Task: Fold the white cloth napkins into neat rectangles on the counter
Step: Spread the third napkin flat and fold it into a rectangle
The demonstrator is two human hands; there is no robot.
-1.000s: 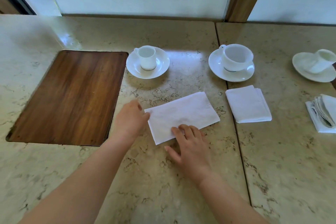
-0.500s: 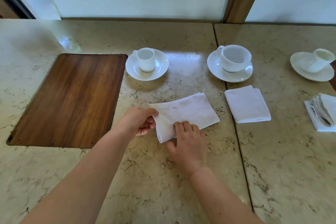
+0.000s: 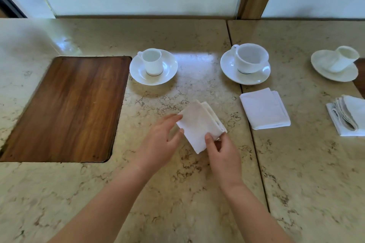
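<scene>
From the head view, the napkin (image 3: pixel 200 124) that lay as a long strip a second ago is now doubled over into a small thick rectangle — the last fold looks made, only squaring and pressing left. It sits skewed near the middle of the counter (image 3: pixel 177 193), just left of the seam, below the two cups. The left hand (image 3: pixel 161 142) is half open, fingertips touching the napkin's left edge. The right hand (image 3: pixel 222 154) pinches the near right corner — thumb on top. A finished napkin (image 3: pixel 263 109) lies across the seam.
</scene>
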